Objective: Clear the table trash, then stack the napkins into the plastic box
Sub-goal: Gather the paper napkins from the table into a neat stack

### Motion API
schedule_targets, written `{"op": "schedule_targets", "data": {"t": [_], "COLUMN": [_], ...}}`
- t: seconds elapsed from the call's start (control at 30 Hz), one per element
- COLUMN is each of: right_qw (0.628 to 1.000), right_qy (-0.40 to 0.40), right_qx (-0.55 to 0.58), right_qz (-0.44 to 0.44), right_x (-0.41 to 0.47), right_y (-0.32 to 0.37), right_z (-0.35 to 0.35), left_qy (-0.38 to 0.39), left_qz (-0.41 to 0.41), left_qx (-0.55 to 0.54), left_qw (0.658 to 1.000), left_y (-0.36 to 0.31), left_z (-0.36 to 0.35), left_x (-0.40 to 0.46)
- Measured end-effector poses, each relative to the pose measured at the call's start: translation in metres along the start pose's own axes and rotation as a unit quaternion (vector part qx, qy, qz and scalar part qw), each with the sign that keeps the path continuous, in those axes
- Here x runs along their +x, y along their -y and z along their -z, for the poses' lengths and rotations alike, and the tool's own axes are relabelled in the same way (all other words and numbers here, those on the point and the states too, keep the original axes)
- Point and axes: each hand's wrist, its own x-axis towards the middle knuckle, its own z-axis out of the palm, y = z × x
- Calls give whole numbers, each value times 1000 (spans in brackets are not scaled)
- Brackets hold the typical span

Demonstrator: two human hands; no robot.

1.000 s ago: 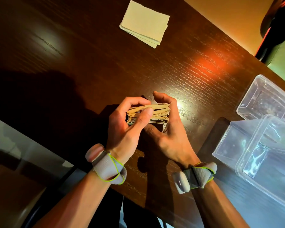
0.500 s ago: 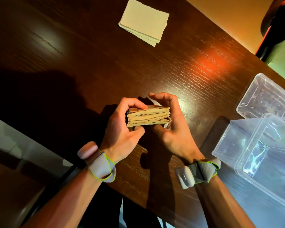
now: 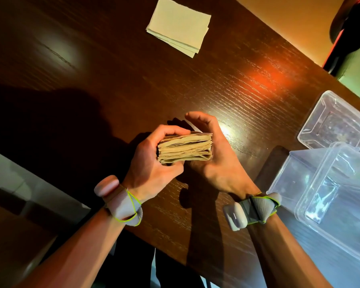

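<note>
The dark wooden table (image 3: 116,96) is carrying everything. At its right edge the clear plastic box (image 3: 328,196) is lying open toward the camera, with a clear lid (image 3: 337,123) resting just behind it. A small pile of napkins (image 3: 178,35) is lying flat at the far side, well apart from the hands.

Compared with a moment back, the stack (image 3: 185,148) is sitting squarer and tighter, its folded edges now facing the camera in an even block, and the right fingers have loosened from their curl over the top.

Both forearms are reaching in from the near edge, each wearing a grey band at the wrist, the hands meeting just above the table centre. The left hand (image 3: 148,161) is gripping the stack's left end, fingers curled over the top and thumb pressing underneath. The right hand (image 3: 214,156) is cupping the right end against its palm, its fingers (image 3: 195,117) arching partly open behind the stack.
</note>
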Motion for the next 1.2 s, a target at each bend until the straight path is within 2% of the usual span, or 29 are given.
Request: {"op": "schedule_targets", "data": {"t": [0.2,0.33,0.63,0.77,1.0,1.2], "right_qw": [1000,1000,999,999,999,996], "right_qy": [-1,16,14,16,11,-11], "right_qx": [14,-10,-6,-37,15,67], "right_qz": [4,-4,-35,-28,-29,-55], "right_x": [2,3,8,10,15,24], "right_y": [-2,-4,-10,-13,-8,-6], "right_z": [4,-1,2,-2,-5,-11], "left_qy": [-3,7,-8,-12,-103,-130], "left_qz": [1,28,34,65,159,217], "left_qx": [2,-38,-29,-38,-70,-163], "left_qw": [1000,999,999,997,979,954], "left_y": [-2,0,3,7,9,9], "left_z": [0,0,4,2,10,12], "left_x": [3,4,8,10,17,23]}}
